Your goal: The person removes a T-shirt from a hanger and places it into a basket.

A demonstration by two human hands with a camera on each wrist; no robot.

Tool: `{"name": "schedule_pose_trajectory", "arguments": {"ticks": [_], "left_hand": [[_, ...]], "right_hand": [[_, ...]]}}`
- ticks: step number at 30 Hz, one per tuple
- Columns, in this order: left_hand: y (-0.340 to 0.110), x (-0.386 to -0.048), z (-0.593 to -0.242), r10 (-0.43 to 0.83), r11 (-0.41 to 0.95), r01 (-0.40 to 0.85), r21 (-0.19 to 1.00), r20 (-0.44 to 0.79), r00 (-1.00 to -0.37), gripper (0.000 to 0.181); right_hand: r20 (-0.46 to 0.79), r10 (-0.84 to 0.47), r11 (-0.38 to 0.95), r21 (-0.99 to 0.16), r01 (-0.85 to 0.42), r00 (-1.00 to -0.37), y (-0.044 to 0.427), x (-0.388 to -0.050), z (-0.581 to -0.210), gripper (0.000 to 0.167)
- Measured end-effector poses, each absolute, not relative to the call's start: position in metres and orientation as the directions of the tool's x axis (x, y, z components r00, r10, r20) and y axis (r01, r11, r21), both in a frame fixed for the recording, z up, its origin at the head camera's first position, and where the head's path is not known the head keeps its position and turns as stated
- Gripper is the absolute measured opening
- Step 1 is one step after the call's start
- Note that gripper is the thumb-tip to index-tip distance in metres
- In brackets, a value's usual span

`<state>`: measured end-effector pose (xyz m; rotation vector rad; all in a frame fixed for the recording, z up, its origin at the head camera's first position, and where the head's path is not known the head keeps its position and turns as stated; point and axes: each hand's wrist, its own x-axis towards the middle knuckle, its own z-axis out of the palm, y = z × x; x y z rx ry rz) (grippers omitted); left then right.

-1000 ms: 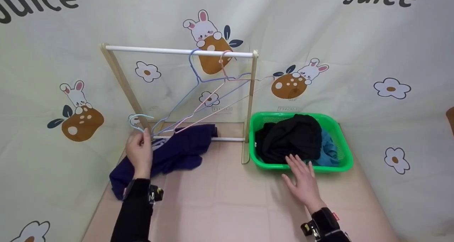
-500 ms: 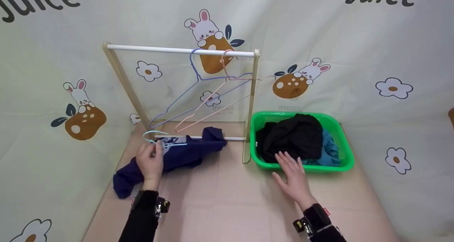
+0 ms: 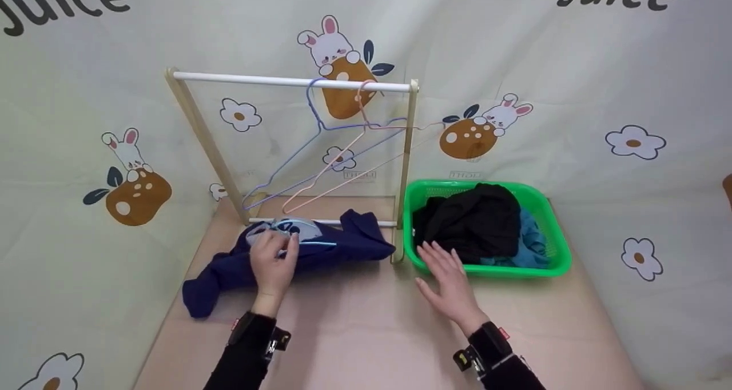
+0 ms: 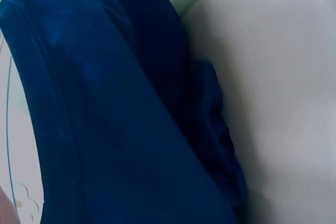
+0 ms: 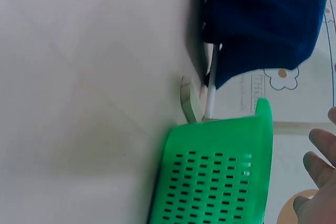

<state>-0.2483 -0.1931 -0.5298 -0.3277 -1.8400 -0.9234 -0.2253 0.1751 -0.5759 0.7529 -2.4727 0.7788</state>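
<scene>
My left hand (image 3: 273,264) grips a light blue clothes hanger (image 3: 318,243) near its hook; the fingers hide part of it. On this hanger hangs a navy garment (image 3: 343,251) with a pale grey print, gathered below the hand and trailing left to the table. Dark blue cloth (image 4: 115,119) fills most of the left wrist view. My right hand (image 3: 449,293) is held with fingers extended by the front left corner of a green basket (image 3: 514,272). Nothing is in its grasp. In the right wrist view, fingertips (image 5: 323,142) show beside the basket wall (image 5: 220,135).
A wooden rack with a white top bar (image 3: 251,80) stands behind the garment. A blue hanger (image 3: 289,167) and a pink hanger (image 3: 311,185) hang from it. Black cloth (image 3: 474,224) and teal cloth (image 3: 532,241) lie in the basket. Printed curtain surrounds the table (image 3: 366,344).
My left hand has moved right and toward me, drawing the light blue hanger and navy garment along, away from the rack's left post. My right hand has shifted left along the basket's front.
</scene>
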Motion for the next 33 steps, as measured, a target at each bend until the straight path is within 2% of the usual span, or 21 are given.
{"name": "schedule_pose_trajectory", "arguments": {"ticks": [9, 15, 17, 21, 27, 33], "left_hand": [[-0.167, -0.242, -0.529, -0.119, 0.659, 0.638, 0.397, 0.893, -0.434, 0.024], [-0.153, -0.236, -0.527, -0.074, 0.654, 0.665, 0.361, 0.906, -0.418, 0.032], [-0.149, -0.233, -0.525, -0.066, 0.639, 0.679, 0.361, 0.906, -0.419, 0.029], [-0.142, -0.231, -0.523, -0.05, 0.611, 0.701, 0.368, 0.902, -0.43, 0.022], [-0.135, -0.228, -0.519, -0.003, 0.573, 0.709, 0.412, 0.866, -0.5, 0.017], [-0.135, -0.229, -0.514, 0.054, 0.571, 0.699, 0.431, 0.83, -0.556, 0.016]], "right_hand": [[0.56, -0.399, 0.638, -0.399, -0.658, -0.726, 0.158, -0.225, -0.575, 0.067], [0.558, -0.419, 0.608, -0.414, -0.678, -0.716, 0.151, -0.223, -0.575, 0.07], [0.549, -0.427, 0.593, -0.43, -0.681, -0.719, 0.15, -0.222, -0.576, 0.07], [0.529, -0.434, 0.573, -0.464, -0.676, -0.73, 0.15, -0.219, -0.575, 0.059], [0.59, -0.435, 0.536, -0.437, -0.722, -0.68, 0.154, -0.217, -0.574, 0.041], [0.649, -0.333, 0.556, -0.451, -0.698, -0.684, 0.168, -0.219, -0.573, 0.03]]}}
